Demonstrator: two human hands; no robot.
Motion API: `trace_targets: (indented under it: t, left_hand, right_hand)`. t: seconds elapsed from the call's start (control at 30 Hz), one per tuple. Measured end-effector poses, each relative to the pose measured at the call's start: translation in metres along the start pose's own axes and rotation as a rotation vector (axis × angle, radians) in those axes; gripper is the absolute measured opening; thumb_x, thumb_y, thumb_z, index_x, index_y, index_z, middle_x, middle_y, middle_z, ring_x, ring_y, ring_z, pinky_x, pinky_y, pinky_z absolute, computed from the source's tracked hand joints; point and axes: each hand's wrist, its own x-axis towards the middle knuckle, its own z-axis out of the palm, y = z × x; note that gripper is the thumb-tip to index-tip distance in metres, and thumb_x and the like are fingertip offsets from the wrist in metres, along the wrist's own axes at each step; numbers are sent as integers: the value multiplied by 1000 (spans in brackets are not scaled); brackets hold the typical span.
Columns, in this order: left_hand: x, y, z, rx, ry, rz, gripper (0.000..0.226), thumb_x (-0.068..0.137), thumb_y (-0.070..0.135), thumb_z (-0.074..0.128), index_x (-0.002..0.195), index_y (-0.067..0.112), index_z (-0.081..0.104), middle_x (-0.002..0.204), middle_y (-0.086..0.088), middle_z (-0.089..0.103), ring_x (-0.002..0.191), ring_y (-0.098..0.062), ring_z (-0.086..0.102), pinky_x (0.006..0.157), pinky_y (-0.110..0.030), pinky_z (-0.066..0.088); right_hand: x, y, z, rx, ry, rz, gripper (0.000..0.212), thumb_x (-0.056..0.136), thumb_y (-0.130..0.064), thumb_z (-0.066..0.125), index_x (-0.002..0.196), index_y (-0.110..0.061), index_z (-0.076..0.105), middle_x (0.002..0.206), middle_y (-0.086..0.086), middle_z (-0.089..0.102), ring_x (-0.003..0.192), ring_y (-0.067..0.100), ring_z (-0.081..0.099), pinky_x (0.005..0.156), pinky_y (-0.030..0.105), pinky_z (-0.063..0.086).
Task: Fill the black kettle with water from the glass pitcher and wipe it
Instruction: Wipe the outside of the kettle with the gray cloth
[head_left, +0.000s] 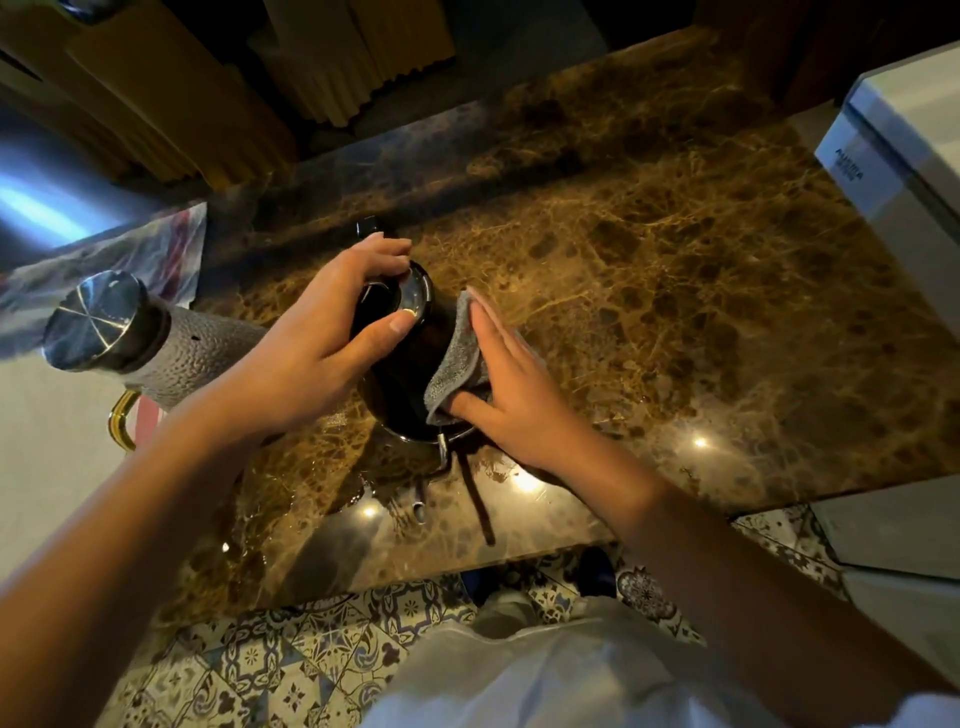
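Head view, looking steeply down: a wide brown marble bench (675, 291) with pale gold veins fills most of the scene, its near edge running above a patterned tile floor (270, 665). At the right a white appliance (904, 171) stands on the bench, its corner reaching in. Yellow curtains (171, 104) hang beyond the far edge.

Left of centre, a hammered glass pitcher (187, 353) with a shiny metal lid and a gold handle stands at the bench's left edge, beside a colourful printed cloth (130, 260). Just right of it, near the middle of the bench, stands the black kettle (410, 374), upright, with its round lid on top. A dark cord (478, 499) trails from its base toward the near edge, and a thin film of water shows on the marble below and left of the base.

Both of the person's bare arms reach in from below. The left hand (322, 343) rests over the top of the kettle, fingers spread and curled around the lid, thumb tip on its shiny rim, gripping it from above. The right hand (509, 384) lies flat and open against the kettle's right side, pressing a small grey cloth (457, 358) to the black wall; the thumb tucks under the cloth's lower fold.
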Motion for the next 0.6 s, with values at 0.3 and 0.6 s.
trace_targets:
  t: [0.3,0.6]
  left_hand:
    - [12,-13,-9,-73,-37,87,41,94,49,55,132,47,41,161,16,37,156,-1,17,125,-49,27]
    - [10,-10,-4,-61,11,62,46,94,45,56,137,33,43,160,13,40,155,0,20,126,-44,26]
  right_hand:
    - [13,9,-22,-204,-142,15,115,87,-43,78,165,-19,-3,175,-3,-1,159,13,4,127,29,10]
    - [-4,26,-4,-353,-61,92,124,80,-62,77,164,-12,0,174,4,7,160,19,4,130,36,7]
